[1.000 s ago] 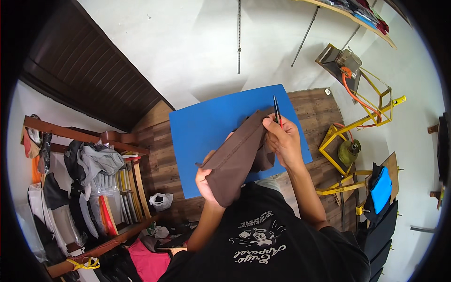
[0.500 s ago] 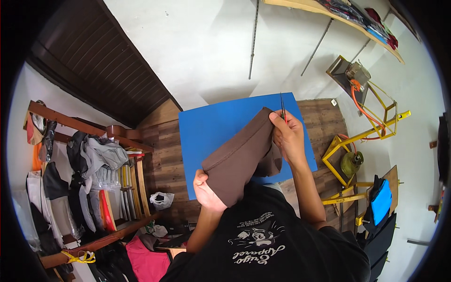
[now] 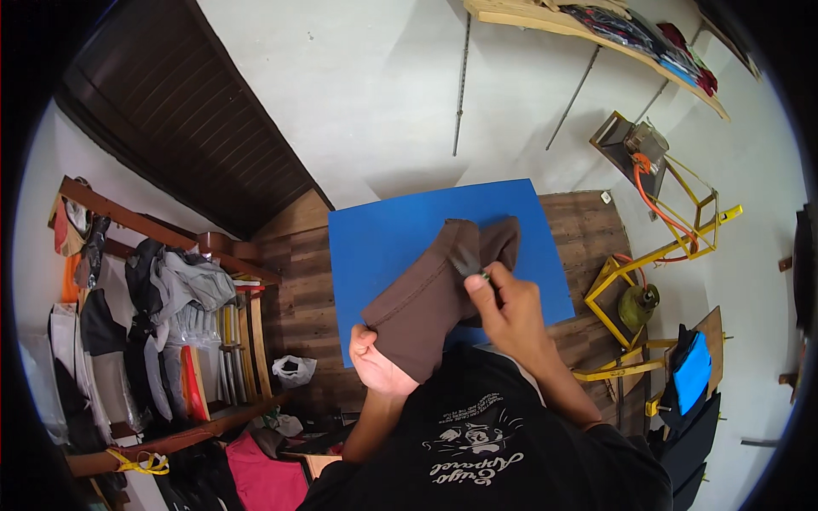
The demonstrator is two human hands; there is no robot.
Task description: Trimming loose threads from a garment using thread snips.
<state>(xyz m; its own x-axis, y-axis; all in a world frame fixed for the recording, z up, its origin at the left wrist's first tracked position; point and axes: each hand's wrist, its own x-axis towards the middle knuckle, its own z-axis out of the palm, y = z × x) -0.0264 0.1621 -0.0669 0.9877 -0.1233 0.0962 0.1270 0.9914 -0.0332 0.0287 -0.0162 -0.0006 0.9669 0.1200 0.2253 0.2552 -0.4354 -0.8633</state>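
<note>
A dark brown piece of fabric point(image 3: 413, 302) with a stitched seam along its upper left edge hangs above the blue tabletop point(image 3: 375, 234). At its lower left end my left hand point(image 3: 379, 364) is closed on it, thumb on top and the palm partly covered by cloth. My right hand point(image 3: 514, 317) is closed round small thread snips point(image 3: 466, 261), whose blades are smeared by motion in front of the cloth near the seam. Beyond them, a loose fold of the same fabric droops to the right over the table.
At the left stands a wooden rack point(image 3: 170, 226) with hanging and folded garments. A white plastic bag point(image 3: 294, 367) lies on the wood floor. On the right are a yellow metal frame point(image 3: 609, 285) with an orange hose and a bright blue folded cloth point(image 3: 691, 379). A shelf point(image 3: 596, 34) juts out at upper right.
My right hand has let go of the fabric's upper right corner and moved down and left with the snips, over the cloth. That corner now falls loose. My left hand keeps its hold.
</note>
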